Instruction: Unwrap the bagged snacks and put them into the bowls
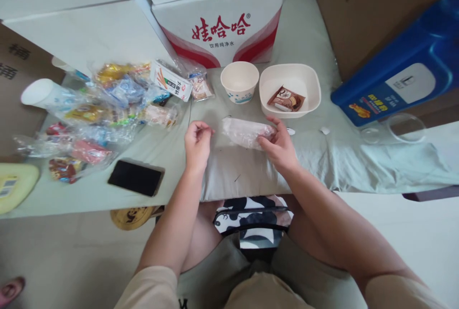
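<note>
My right hand grips one end of a crumpled clear plastic bag, which stretches leftward above the cloth. To its left, my left hand is closed with thumb and fingertips pinched together; whatever may be between them is too small to make out. A gap separates those fingertips from the bag. Just beyond my right hand stands a white rectangular bowl with a brown snack packet lying inside. Beside it is a round white paper bowl with a blue print near its base.
Several wrapped snacks and a tipped paper cup crowd the left. A black phone lies near the front edge. At right are a big blue bottle and a clear plastic cup. White cartons line the back.
</note>
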Demonstrator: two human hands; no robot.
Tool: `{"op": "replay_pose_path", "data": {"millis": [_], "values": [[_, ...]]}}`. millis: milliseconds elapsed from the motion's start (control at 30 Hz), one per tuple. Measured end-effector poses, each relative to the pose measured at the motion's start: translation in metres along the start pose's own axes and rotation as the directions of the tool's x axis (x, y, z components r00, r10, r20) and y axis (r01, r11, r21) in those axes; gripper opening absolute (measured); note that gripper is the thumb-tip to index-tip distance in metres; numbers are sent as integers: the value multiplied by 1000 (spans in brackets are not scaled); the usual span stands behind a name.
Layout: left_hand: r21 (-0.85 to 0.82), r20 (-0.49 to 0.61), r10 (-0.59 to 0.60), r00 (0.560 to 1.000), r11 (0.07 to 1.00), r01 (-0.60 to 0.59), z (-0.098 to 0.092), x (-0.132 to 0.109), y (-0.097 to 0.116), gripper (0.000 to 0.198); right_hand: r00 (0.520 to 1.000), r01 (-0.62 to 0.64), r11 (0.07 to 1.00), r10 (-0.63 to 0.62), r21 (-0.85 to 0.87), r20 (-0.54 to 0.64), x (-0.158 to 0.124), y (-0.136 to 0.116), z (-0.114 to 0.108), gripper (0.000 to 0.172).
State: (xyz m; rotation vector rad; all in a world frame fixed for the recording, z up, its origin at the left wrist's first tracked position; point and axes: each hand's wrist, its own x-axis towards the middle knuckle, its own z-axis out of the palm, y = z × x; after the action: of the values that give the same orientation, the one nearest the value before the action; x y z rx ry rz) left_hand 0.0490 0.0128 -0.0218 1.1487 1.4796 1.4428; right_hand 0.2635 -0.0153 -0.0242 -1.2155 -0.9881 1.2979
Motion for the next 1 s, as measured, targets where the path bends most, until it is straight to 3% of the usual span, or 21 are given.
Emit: {"op": "replay_pose_path", "data": {"millis": [67,133,233,333,400,500,567,633,700,800,900,1000], "values": [[55,69,16,997,998,-20,4,-6,0,6,1000,18,992,-17,-127,4,-1,1,1,38],[65,243,-8,970,998,-8,8,-15,3,10,995,74,974,-59,-216,76,-4,0,3,20],[13,483,-81,872,996,85,15,-25,8,28,967,162,964,-112,-211,229,-9,-6,8,15],[-30,593,-137,794,981,192,20,-28,13,40,941,147,977,-89,-156,326,-11,-13,11,17],[-49,588,-156,794,973,227,21,-27,15,43,934,115,984,-61,-134,353,-10,-16,13,18],[-102,476,-162,865,966,237,21,-24,16,45,938,54,992,-11,-114,346,-9,-15,16,20],[-136,398,-160,903,963,231,20,-22,16,45,960,52,990,-12,-135,280,-9,-12,18,28],[-125,401,-177,899,961,245,20,-22,16,46,978,90,980,-53,-177,203,-9,-10,18,49],[-84,457,-207,865,958,274,23,-23,16,47,980,116,974,-80,-194,185,-8,-9,16,65],[-58,465,-225,856,957,284,30,-25,15,48,966,106,977,-57,-186,251,-3,-13,10,54],[-26,398,-200,895,973,229,37,-22,11,48,965,90,978,-39,-188,261,2,-17,1,34],[18,294,-116,949,993,116,39,-15,9,42,981,56,989,-29,-137,190,6,-15,-5,31]]}}
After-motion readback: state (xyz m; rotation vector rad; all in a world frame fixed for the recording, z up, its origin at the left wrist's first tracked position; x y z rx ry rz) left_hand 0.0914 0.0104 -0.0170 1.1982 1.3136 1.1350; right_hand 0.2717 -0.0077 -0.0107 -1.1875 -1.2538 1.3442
